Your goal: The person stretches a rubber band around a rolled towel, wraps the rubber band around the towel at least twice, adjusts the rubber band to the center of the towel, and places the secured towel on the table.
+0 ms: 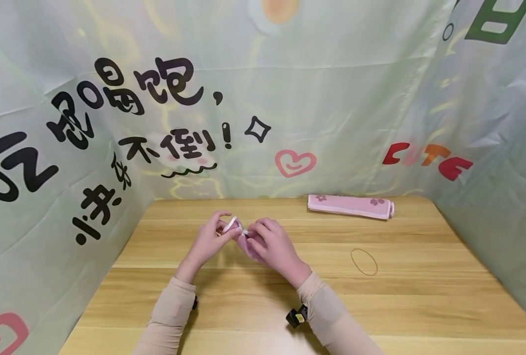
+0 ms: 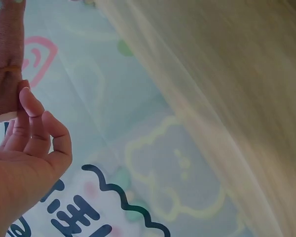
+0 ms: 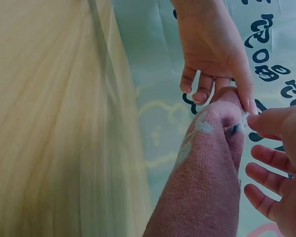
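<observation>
Left hand (image 1: 209, 241) pinched rolled pink towel (image 3: 207, 182) end | right hand (image 1: 274, 246) pinched band there, other fingers spread | advised seating band squarely, roll kept tight | spare rubber band (image 1: 363, 261) lay apart

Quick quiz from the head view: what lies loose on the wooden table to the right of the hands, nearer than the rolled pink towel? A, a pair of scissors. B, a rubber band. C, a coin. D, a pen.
B: a thin rubber band lies flat in an open loop on the table, right of the hands and nearer than the rolled pink towel by the backdrop.
</observation>
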`<state>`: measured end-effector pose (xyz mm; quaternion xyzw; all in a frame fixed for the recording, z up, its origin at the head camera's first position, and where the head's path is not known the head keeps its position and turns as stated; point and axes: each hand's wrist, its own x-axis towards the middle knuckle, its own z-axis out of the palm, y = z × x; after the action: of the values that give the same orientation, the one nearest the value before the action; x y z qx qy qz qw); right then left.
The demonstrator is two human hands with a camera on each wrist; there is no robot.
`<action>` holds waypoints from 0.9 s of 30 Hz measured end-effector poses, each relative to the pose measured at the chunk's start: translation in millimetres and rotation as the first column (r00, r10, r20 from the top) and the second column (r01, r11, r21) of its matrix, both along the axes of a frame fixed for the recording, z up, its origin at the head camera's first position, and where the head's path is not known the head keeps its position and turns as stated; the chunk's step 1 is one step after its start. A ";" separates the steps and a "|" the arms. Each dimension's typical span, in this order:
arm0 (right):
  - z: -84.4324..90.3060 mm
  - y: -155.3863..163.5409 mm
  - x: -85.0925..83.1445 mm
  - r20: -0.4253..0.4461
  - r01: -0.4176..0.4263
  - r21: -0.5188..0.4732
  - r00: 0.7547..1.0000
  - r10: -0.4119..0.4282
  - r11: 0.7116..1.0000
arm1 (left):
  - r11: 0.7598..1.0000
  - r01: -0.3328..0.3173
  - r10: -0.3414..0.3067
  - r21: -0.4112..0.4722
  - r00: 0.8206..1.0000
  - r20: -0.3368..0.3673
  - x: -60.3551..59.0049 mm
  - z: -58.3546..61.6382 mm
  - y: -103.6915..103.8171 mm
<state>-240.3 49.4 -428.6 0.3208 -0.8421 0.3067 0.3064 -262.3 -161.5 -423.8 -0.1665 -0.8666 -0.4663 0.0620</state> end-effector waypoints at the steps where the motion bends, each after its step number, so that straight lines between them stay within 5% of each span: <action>1: -0.1 -0.4 0.1 -0.007 -0.003 0.000 1.000 0.003 1.000 | 1.000 0.007 -0.007 -0.014 1.000 -0.014 0.4 0.3 0.4; 13: -2.4 -1.6 -0.4 -0.063 -0.032 0.043 0.997 0.035 0.999 | 0.973 0.075 -0.114 -0.220 0.979 -0.169 2.7 -1.2 0.0; 23: -5.7 -0.4 -0.1 -0.005 -0.038 0.135 0.999 0.039 0.990 | 0.929 0.026 -0.198 -0.369 0.878 -0.436 4.0 -3.3 0.6; 27: -5.8 0.6 0.3 -0.009 -0.051 0.124 0.999 0.052 0.991 | 0.934 0.008 -0.189 -0.358 0.861 -0.472 5.0 -3.5 1.7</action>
<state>-240.1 50.0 -434.4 0.3628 -0.8490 0.2597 0.2832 -257.3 -159.7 -427.3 -0.3341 -0.8791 -0.2512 0.2292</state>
